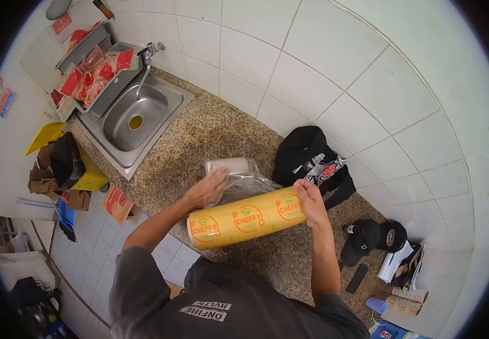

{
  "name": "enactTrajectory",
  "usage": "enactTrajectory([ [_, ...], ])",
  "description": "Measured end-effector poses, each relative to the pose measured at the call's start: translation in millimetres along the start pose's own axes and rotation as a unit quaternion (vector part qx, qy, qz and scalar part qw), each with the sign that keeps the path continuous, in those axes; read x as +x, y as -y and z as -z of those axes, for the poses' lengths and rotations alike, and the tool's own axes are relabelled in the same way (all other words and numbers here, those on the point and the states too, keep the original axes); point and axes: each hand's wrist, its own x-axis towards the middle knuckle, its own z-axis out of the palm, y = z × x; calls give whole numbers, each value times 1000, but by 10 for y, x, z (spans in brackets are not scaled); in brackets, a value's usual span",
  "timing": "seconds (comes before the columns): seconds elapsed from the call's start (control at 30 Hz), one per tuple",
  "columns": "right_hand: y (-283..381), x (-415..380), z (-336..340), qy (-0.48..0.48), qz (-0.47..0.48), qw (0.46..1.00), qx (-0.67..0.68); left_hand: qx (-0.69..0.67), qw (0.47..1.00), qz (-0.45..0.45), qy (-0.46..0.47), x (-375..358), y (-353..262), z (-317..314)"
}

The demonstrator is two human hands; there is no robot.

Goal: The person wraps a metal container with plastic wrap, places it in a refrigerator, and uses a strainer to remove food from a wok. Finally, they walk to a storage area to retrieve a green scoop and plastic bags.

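Observation:
My right hand is closed around the right end of a large yellow roll of plastic wrap with orange CHEFFY logos. The roll lies slantwise across the front of my body, over the granite counter. Clear film stretches from behind it to a small whitish package on the counter. My left hand, slightly blurred, is at the film beside the package, beyond the roll's left end. Its fingers are bent onto the film, and the fingertips are partly hard to make out.
A steel sink is set into the granite counter, with a grey crate of red-and-clear packets beside it. A black bag lies against the tiled wall. Black caps, a dark phone-like object and a purple cup are at right.

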Motion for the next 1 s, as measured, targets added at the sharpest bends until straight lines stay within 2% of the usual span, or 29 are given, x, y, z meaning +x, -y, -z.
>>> enactTrajectory([
  [0.03, -27, 19, -5, 0, -4, 1000, 2, -3, 1000, 0, 4, -177, 48, -163],
  [0.07, -40, 42, -10, -7, -5, 1000, -7, -204, 973, 91, 62, -398, 130, -457],
  [0.1, -50, 56, -17, -15, -6, 1000, -16, -396, 894, 178, 116, -523, 167, -631],
  [0.13, -60, 61, -29, -16, -9, 1000, -17, -398, 892, 178, 117, -495, 155, -468],
  [0.17, -69, 66, -48, -30, -5, 999, -15, -319, 925, 206, -21, -499, 155, -270],
  [0.2, -82, 64, -71, -44, -3, 999, -12, -231, 932, 229, -157, -472, 140, -37],
  [0.27, -111, 33, -75, -38, -27, 999, -3, -247, 926, 240, -155, -102, 297, 223],
  [0.33, -129, -36, -120, -34, -46, 998, 3, -264, 918, 249, -157, 154, 452, 123],
  [0.4, -144, -138, -184, -46, -50, 998, 7, -438, 851, 287, 39, 276, 542, -133],
  [0.47, -241, -264, -179, -46, -34, 998, -7, -427, 861, 271, 51, 318, 587, -221],
  [0.53, -331, -342, -186, -51, -20, 998, -14, -494, 801, 337, 23, 358, 586, -236],
  [0.57, -366, -380, -194, -60, -26, 998, 0, -497, 802, 332, 27, 353, 521, -242],
  [0.63, -380, -409, -188, -72, -28, 997, 14, -665, 627, 402, 53, 358, 369, -127],
  [0.67, -376, -421, -169, -67, -27, 997, 7, -665, 627, 400, 56, 342, 292, -140],
  [0.73, -373, -407, -117, -65, -24, 998, 4, -790, 418, 444, 66, 327, 189, -230],
  [0.77, -400, -386, -80, -55, -31, 998, -15, -747, 415, 514, 74, 304, 154, -339],
  [0.8, -444, -384, -59, -46, -37, 998, -35, -746, 419, 511, 79, 320, 134, -264],
  [0.87, -624, -348, -34, -54, -15, 997, -61, -891, 282, 354, 38, 455, 112, 83],
  [0.9, -806, -318, -2, -54, -1, 995, -79, -891, 256, 375, 27, 513, 34, 297],
  [0.93, -985, -253, 49, -51, 13, 994, -99, -892, 257, 370, 29, 540, -23, 294],
  [1.0, -1430, -194, 170, -35, -13, 995, -90, -872, 323, 367, 37, 527, -167, 255],
])
